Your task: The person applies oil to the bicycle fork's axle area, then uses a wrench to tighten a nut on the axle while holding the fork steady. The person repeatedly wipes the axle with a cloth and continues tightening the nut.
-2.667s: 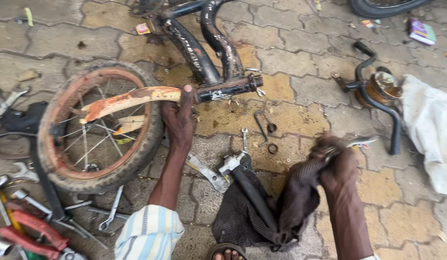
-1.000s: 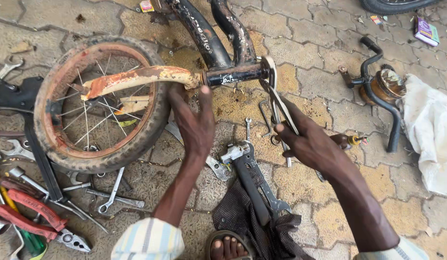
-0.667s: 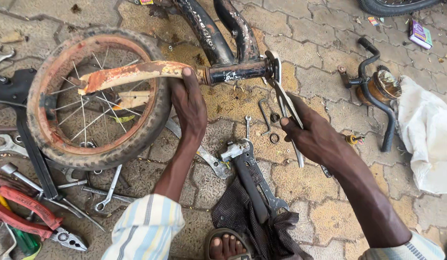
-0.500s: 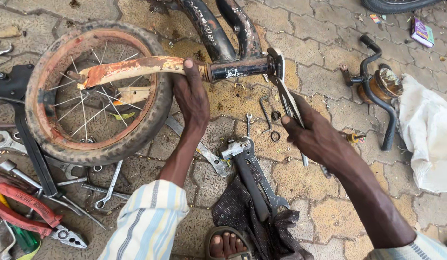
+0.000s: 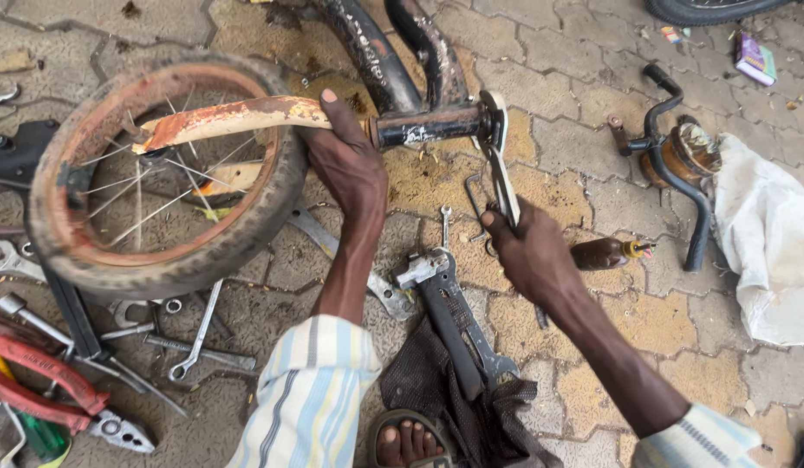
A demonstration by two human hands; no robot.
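A small bicycle frame (image 5: 371,61) lies on the paving, with a rusty orange chain stay (image 5: 233,120) and a dark bottom bracket tube (image 5: 423,126). My left hand (image 5: 348,165) grips the frame where the stay meets the tube. My right hand (image 5: 527,251) is shut on a flat metal wrench (image 5: 499,165), whose head sits on the right end of the tube. A small worn wheel (image 5: 150,169) with a rusty rim sits in the stays on the left.
A pipe wrench (image 5: 449,316) lies on a dark rag (image 5: 462,407) by my sandalled foot (image 5: 406,438). Spanners (image 5: 198,334) and red-handled pliers (image 5: 59,390) litter the lower left. A small brown bottle (image 5: 605,253), a handlebar part (image 5: 679,160) and white cloth (image 5: 770,238) lie right.
My right hand dropped the rag, picked up the flat wrench and set it on the tube's end. My left hand stayed on the frame. The camera drifted a little.
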